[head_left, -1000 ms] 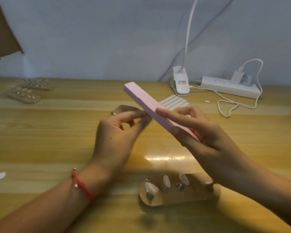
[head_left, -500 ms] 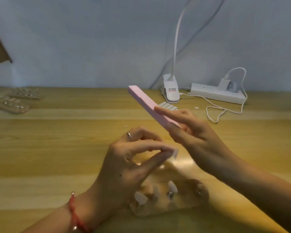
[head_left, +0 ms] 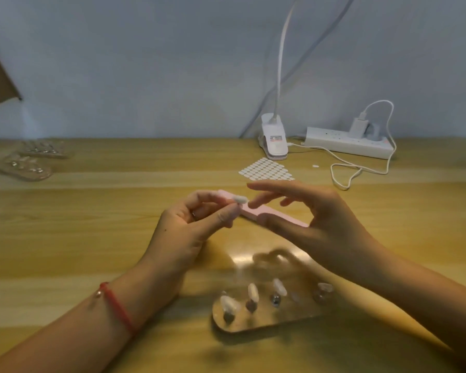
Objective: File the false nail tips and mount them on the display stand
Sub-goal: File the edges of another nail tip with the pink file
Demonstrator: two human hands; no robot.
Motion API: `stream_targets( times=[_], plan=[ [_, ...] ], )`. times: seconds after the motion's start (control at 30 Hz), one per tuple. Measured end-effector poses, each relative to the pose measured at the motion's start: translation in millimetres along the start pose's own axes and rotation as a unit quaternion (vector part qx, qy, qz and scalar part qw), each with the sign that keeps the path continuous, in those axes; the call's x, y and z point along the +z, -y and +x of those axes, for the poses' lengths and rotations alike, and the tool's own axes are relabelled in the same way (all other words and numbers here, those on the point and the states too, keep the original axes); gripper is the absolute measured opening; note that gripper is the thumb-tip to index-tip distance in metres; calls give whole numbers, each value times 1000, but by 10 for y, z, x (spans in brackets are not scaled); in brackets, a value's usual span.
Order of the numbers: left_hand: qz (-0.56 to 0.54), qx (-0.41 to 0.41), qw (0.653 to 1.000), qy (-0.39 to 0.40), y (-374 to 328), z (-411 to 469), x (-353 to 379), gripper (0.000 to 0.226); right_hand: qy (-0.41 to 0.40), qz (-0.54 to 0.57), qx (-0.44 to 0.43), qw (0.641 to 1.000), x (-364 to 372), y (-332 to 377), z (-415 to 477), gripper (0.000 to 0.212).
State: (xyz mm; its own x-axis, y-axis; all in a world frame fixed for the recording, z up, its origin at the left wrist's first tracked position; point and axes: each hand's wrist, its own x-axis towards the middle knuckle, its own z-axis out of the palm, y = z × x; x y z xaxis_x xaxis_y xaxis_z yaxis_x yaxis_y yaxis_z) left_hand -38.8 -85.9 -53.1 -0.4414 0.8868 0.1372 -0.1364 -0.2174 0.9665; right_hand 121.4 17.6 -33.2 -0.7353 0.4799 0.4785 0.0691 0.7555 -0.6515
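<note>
My left hand (head_left: 199,227) pinches a small white false nail tip (head_left: 239,199) between thumb and fingers, right beside the pink nail file (head_left: 269,212). My right hand (head_left: 315,219) holds that file low over the table. Its thumb lies on the near edge, the middle fingertip rests on top and the index finger is stretched out. The file's right end is hidden behind the palm. In front of both hands stands the oval display stand (head_left: 288,319), with nail tips mounted on several of its pegs, such as one at the left (head_left: 228,303).
A sheet of white adhesive dots (head_left: 267,169) lies behind my hands. A clip lamp base (head_left: 273,138), a power strip (head_left: 347,142) and a looped cable (head_left: 345,173) sit at the back right. Two more clear stands (head_left: 24,168) are at the far left.
My right hand has lowered the file from a raised slant to nearly flat, just over the table. My left hand has lifted the nail tip up beside the file.
</note>
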Motion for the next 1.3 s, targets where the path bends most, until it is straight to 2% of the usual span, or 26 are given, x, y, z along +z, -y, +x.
stream_targets(
  times=[0.2, 0.4, 0.53, 0.6, 0.73, 0.87, 1.03, 1.17, 1.23, 1.3],
  plan=[
    [7, -36, 998, 58, -37, -8, -64, 28, -37, 34, -21, 999, 41, 82, -6, 48],
    [29, -49, 993, 103, -64, -20, -77, 38, -15, 47, -17, 999, 43, 140, -4, 50],
    [73, -56, 993, 78, -60, 1, -89, 45, 21, 27, 13, 999, -82, 184, 14, 51],
    [54, -55, 995, 55, -39, 23, -101, 48, 63, 26, 41, 997, -188, 198, -27, 51],
    [39, -49, 997, 45, -15, 34, -97, 41, 132, 24, 76, 988, -299, 216, -275, 55],
    [37, -47, 997, 47, 0, 32, -87, 33, 131, 0, 79, 988, -262, 192, -437, 61],
    [18, -46, 998, 32, 7, 20, -88, 35, 155, -27, 91, 983, -243, 169, -481, 57],
    [20, -51, 998, 32, 28, 32, -101, 33, 218, 5, 118, 969, -422, 95, -329, 68],
    [20, -52, 998, 29, 32, 35, -104, 30, 201, 4, 146, 969, -480, 13, -194, 63],
    [22, -51, 998, 29, 32, 35, -104, 32, 142, -19, 160, 977, -467, -91, -72, 47]
  ],
)
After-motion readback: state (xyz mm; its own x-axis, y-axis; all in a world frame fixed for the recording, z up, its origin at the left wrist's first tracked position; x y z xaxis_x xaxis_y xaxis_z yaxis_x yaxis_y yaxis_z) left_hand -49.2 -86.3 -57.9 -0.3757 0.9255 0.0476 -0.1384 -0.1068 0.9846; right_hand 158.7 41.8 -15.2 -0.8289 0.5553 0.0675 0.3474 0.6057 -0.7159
